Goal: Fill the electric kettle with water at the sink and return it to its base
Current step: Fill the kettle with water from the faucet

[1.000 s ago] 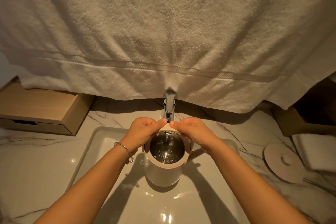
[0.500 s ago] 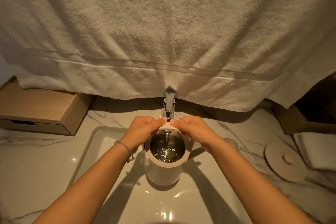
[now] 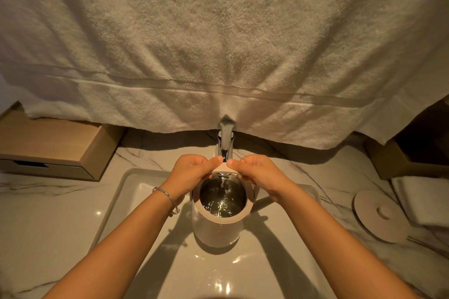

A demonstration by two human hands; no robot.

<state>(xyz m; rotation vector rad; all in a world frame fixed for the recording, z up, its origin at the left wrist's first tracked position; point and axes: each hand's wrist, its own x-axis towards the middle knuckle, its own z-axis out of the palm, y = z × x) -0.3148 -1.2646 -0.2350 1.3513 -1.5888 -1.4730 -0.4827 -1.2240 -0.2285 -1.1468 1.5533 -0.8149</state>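
Left hand (image 3: 194, 172) and right hand (image 3: 258, 171) both wrapping around the top of the open white kettle (image 3: 218, 223), thumbs nearly touching at the far rim. Kettle being held upright over the sink (image 3: 136, 189), right under the tap (image 3: 226, 138). Water running in, shining inside. Round lid (image 3: 379, 216) lying on the counter (image 3: 48, 213), well off to the right.

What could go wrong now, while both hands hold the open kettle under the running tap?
1. Water is streaming from the tap into the kettle; if nobody watches the level, it may overfill and spill into the sink.
2. The left hand and right hand grip only the top rim, so the kettle may slip as it grows heavier.
3. The towel hangs close above the tap and might get wet.
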